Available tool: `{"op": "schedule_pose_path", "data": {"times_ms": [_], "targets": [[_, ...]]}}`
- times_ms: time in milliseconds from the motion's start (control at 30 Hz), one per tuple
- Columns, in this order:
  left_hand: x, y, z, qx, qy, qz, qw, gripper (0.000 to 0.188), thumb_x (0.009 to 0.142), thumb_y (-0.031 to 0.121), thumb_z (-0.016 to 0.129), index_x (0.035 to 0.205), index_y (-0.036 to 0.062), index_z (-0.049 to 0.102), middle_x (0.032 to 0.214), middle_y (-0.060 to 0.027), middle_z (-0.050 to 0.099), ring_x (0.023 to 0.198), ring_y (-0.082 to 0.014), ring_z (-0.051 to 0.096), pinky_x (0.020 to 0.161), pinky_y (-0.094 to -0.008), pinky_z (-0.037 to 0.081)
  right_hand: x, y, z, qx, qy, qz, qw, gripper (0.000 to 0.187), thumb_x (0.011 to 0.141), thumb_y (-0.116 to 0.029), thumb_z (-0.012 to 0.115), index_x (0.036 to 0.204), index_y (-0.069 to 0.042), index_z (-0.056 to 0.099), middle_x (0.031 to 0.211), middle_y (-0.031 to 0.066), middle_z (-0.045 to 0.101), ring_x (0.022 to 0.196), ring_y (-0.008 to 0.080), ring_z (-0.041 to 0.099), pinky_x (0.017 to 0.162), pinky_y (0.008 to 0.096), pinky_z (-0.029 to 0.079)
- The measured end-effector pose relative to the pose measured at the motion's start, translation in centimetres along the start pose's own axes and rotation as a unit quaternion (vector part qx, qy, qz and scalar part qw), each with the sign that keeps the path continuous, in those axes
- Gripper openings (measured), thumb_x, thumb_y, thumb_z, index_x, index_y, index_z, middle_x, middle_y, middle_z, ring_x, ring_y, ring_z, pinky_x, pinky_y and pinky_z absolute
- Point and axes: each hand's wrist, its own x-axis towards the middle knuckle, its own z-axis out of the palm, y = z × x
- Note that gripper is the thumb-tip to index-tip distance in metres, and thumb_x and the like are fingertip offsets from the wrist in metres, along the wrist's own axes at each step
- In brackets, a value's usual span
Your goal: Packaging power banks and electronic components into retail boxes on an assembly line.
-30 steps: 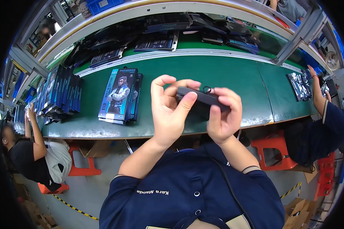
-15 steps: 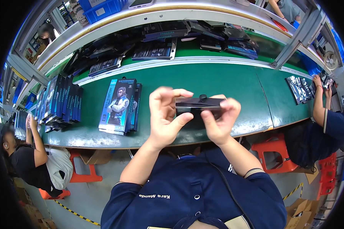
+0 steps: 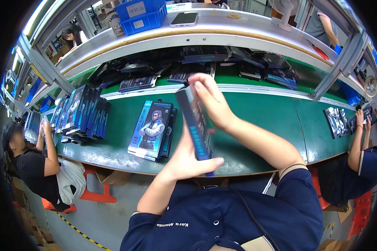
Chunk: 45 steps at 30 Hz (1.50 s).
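Currently, you hold a dark box (image 3: pixel 192 125) tilted above the green tabletop (image 3: pixel 276 117), the fingers of your right hand (image 3: pixel 215 102) clamped on its upper end. Your left hand (image 3: pixel 183 162) grips the lower end, thumb in front, other fingers mostly hidden. Similar boxes (image 3: pixel 151 134) lie stacked just to the left.

Coated card boxes (image 3: pixel 150 133) on a smooth green tabletop (image 3: pixel 255 113).
The hand-held carton (image 3: pixel 193 125) looks like smooth printed card with a slight shine; the tabletop throws a soft glare along its near edge, the pouches (image 3: pixel 334 121) crinkle like bright foil, the phone (image 3: pixel 184 19) has a glossy, glass-like screen, the bins (image 3: pixel 142 25) and the stool (image 3: pixel 97 195) are smooth hard plastic, the frame post (image 3: pixel 333 74) is satin grey metal, the shirt (image 3: pixel 197 209) is matt cloth, and the brown packing box (image 3: pixel 115 176) is dull cardboard.
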Motion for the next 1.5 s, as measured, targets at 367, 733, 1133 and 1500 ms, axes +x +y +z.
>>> {"op": "schedule_pose_path", "data": {"times_ms": [367,733,1133,1500], "targets": [[1.1,3.3,-6.4,0.586,0.162,-0.33,0.723,0.094,0.073,0.059,0.076,0.149,0.0144,0.045,0.144,-0.0354,0.04,0.126,-0.0519,0.047,0.102,-0.0567,0.042,12.7,12.9,-8.6,-0.783,0.023,-0.145,0.605,0.053,0.09,-0.016,0.055,0.143,-0.016,0.049,0.135,0.0224,0.056,0.122,0.0464,0.056,0.093,0.0635,0.049],[4.5,-1.9,2.5,0.618,0.039,0.044,0.784,0.087,0.081,0.055,0.073,0.148,0.0078,0.042,0.15,-0.0291,0.034,0.137,-0.0494,0.034,0.111,-0.0616,0.029,-4.8,4.1,-10.1,-0.661,-0.163,-0.146,0.718,0.071,0.083,-0.04,0.072,0.142,-0.012,0.047,0.144,0.0185,0.046,0.134,0.0385,0.043,0.112,0.0537,0.034],[3.9,-3.5,4.7,0.538,-0.344,0.008,0.769,0.074,0.087,0.05,0.068,0.15,0.0208,0.043,0.158,-0.0241,0.03,0.145,-0.0468,0.027,0.119,-0.0561,0.019,-27.2,-7.3,-47.2,-0.78,0.384,0.33,0.369,0.058,0.1,-0.051,0.042,0.129,-0.004,0.063,0.136,0.0242,0.056,0.132,0.0408,0.047,0.109,0.0515,0.037],[4.0,-2.3,9.7,0.481,-0.26,-0.012,0.837,0.079,0.066,0.042,0.083,0.135,0.0136,0.054,0.134,-0.0269,0.046,0.123,-0.0429,0.047,0.106,-0.0502,0.037,-36.9,-7.1,-39.4,-0.36,0.761,0.328,0.429,0.061,0.078,-0.045,0.083,0.115,-0.001,0.063,0.132,0.0144,0.055,0.115,0.0356,0.058,0.087,0.0539,0.052]]}}
